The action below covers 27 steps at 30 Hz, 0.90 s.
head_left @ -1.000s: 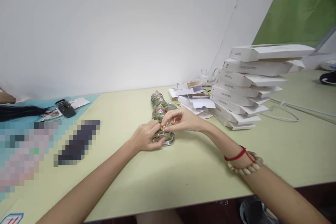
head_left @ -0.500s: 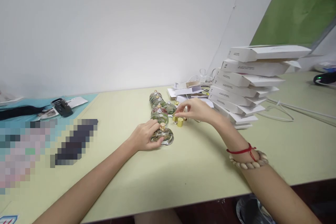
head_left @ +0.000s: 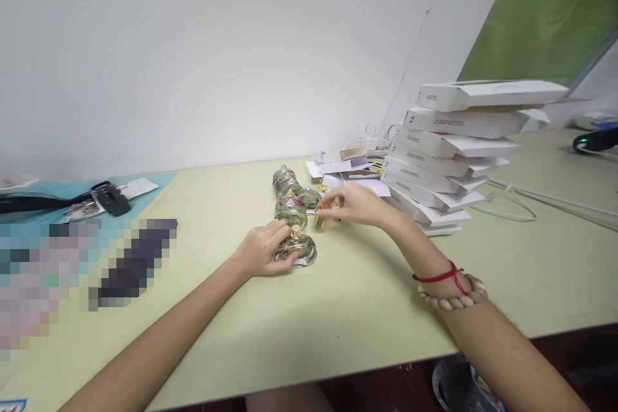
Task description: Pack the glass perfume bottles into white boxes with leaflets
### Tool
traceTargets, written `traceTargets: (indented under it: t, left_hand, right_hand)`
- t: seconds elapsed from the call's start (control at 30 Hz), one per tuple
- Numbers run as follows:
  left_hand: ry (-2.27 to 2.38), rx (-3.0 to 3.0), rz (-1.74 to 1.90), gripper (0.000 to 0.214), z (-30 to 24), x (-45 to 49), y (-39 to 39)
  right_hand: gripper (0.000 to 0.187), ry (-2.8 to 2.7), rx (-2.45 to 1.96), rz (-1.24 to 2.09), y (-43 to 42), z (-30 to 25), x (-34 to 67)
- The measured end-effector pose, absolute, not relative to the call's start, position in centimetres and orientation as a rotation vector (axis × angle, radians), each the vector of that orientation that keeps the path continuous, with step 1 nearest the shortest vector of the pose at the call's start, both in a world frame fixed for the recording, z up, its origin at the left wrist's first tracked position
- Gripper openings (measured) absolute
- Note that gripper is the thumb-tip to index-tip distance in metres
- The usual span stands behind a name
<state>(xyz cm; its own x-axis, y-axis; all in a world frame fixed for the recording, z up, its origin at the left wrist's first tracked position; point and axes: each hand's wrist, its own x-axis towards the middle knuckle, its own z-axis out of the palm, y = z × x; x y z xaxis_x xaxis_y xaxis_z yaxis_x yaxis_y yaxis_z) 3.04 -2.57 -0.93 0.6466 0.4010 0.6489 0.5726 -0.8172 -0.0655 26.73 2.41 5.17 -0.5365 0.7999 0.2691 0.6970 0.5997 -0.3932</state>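
A row of small round glass bottles point(head_left: 288, 196) with green and red contents runs away from me on the pale green table point(head_left: 367, 296). My left hand point(head_left: 263, 252) curls around the nearest glass bottle point(head_left: 298, 251), which has a gold neck on top. My right hand point(head_left: 355, 205) pinches a small gold cap point(head_left: 319, 219) just right of the row, low over the table. A red string and a bead bracelet sit on my right wrist.
A leaning stack of flat white boxes point(head_left: 454, 154) stands at the right, with loose white cartons point(head_left: 345, 167) behind the bottles. White cables point(head_left: 512, 206) trail right. A black clip-like object point(head_left: 113, 198) lies on a blue mat at the left, near pixelated patches.
My right hand left the top of the nearest bottle, reached right to the gold caps, and now pinches one. My left hand stayed on the bottle.
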Motion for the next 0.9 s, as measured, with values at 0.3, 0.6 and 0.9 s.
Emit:
traceTargets:
  t: [0.3, 0.6, 0.9]
  left_hand:
    - [-0.826, -2.65, -0.949, 0.017, -1.0, 3.0, -2.6]
    - [-0.856, -2.687, -0.951, 0.024, -1.4, 2.8, -2.2]
    - [-0.819, -2.665, -0.987, 0.027, -1.2, 2.8, -2.3]
  right_hand:
    - [0.025, -2.049, -0.565, 0.855, -0.2, 5.6, 22.8]
    - [0.024, -2.103, -0.548, 1.067, 0.2, 4.2, 22.3]
    - [0.033, -2.095, -0.705, 1.141, -0.5, 3.9, 21.7]
